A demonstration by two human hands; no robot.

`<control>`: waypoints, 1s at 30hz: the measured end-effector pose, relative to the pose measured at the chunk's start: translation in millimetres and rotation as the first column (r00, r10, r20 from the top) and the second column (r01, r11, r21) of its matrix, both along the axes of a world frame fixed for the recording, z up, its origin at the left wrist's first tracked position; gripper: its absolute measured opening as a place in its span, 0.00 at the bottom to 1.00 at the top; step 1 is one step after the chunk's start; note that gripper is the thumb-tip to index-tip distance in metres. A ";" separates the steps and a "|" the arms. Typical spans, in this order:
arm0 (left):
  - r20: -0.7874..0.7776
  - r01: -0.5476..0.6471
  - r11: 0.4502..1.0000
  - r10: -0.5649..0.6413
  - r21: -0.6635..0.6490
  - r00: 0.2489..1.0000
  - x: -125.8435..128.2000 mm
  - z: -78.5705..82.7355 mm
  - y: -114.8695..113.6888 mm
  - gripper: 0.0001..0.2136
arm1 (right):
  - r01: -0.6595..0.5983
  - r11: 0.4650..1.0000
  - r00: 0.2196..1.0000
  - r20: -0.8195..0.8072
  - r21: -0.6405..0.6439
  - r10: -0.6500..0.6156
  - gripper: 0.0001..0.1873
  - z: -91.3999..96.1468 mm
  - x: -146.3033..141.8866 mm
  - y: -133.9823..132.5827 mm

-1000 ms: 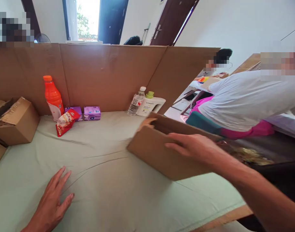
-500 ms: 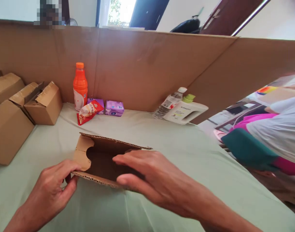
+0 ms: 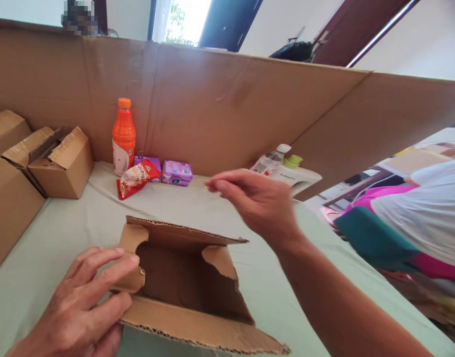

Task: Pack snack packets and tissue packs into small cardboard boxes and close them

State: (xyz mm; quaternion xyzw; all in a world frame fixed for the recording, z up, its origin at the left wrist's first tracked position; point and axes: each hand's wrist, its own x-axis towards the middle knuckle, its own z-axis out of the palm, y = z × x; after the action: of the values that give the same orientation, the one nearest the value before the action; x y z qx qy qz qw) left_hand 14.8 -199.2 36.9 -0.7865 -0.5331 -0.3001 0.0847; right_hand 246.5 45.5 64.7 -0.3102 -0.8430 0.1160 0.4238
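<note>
An open cardboard box (image 3: pixel 186 282) lies on the pale green cloth in front of me, its flaps spread toward me. My left hand (image 3: pixel 86 302) grips the box's left flap with fingers curled over it. My right hand (image 3: pixel 257 203) hovers above and beyond the box, fingers loosely bent, holding nothing I can see. At the back stand an orange drink bottle (image 3: pixel 123 136), a red snack packet (image 3: pixel 135 178) and two purple packs (image 3: pixel 177 172). A clear water bottle (image 3: pixel 271 158) and a white detergent jug (image 3: pixel 299 176) lie partly behind my right hand.
Several closed cardboard boxes (image 3: pixel 61 163) are stacked at the left. A tall cardboard wall (image 3: pixel 220 104) fences the back and right of the table (image 3: pixel 63 223). Beyond it at right, a person in a white top (image 3: pixel 424 208) leans over another table.
My right hand let go of the box and rose toward the back. My left hand shifted onto the left flap, and the box now lies wider open and nearer to me.
</note>
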 end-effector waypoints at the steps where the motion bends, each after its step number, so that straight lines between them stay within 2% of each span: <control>1: 0.010 0.007 1.000 -0.007 -0.016 1.000 0.3 0.1 2.3 0.16 | -0.036 0.999 0.997 0.062 0.003 0.036 0.09 -7.2 -18.6 21.7; 3: 0.010 0.027 0.999 -0.026 -0.029 1.000 0.4 -3.3 8.5 0.17 | -0.111 0.992 0.960 0.264 0.065 0.091 0.12 -27.2 -60.8 61.0; 6: -0.075 0.098 0.995 -0.096 0.014 0.993 0.8 -12.2 20.1 0.14 | -0.247 0.961 0.812 0.567 0.123 0.136 0.27 -60.8 -122.5 96.5; 9: -0.155 0.113 0.990 -0.100 0.082 0.983 3.4 -12.7 30.2 0.14 | -0.319 0.945 0.746 0.633 0.065 0.208 0.31 -85.7 -165.6 104.6; 12: -0.154 0.116 0.993 -0.111 0.022 0.982 6.8 -1.8 34.2 0.13 | -0.277 0.961 0.768 0.597 -0.014 0.231 0.22 -97.9 -181.0 102.1; 15: -0.117 0.122 0.991 -0.127 -0.054 0.985 8.7 8.3 31.3 0.11 | -0.181 0.978 0.826 0.524 -0.102 0.208 0.15 -100.4 -163.8 99.2; 19: -0.077 0.051 0.996 -0.056 -0.074 0.995 10.5 8.5 20.7 0.09 | -0.075 0.978 0.918 0.369 -0.193 0.143 0.11 -84.2 -94.7 88.2; 20: -0.086 0.029 0.996 -0.037 -0.088 0.996 11.0 6.9 18.3 0.09 | -0.068 0.973 0.954 0.270 -0.221 0.128 0.11 -75.4 -73.0 82.4; 22: -0.098 0.002 0.994 -0.013 -0.107 0.995 12.1 3.0 15.2 0.08 | -0.129 0.945 0.991 -0.074 -0.300 0.112 0.08 -52.4 -31.2 66.1; 23: -0.092 0.002 0.995 -0.012 -0.099 0.996 12.5 1.1 15.0 0.08 | -0.197 0.923 0.955 -0.276 -0.330 0.105 0.06 -39.4 -13.3 55.9; 25: -0.078 0.006 0.996 -0.013 -0.087 0.997 13.0 -1.8 16.7 0.08 | -0.352 0.874 0.809 -0.579 -0.335 0.104 0.07 -14.0 12.9 32.1; 27: -0.081 0.003 0.997 -0.009 -0.074 0.997 13.0 -2.6 20.0 0.08 | -0.460 0.831 0.726 -0.672 -0.314 0.148 0.10 5.3 24.9 6.4; 30: -0.115 -0.013 0.998 0.006 -0.060 0.993 12.3 0.3 22.8 0.08 | -0.583 0.733 0.716 -0.647 -0.350 0.261 0.12 15.1 23.7 -26.9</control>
State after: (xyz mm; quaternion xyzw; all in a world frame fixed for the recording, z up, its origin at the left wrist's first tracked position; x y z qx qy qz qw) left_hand 27.1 -176.4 37.2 -0.8021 -0.5397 -0.2380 0.0927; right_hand 270.2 18.5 79.7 -0.1564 -0.6641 0.5271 0.5067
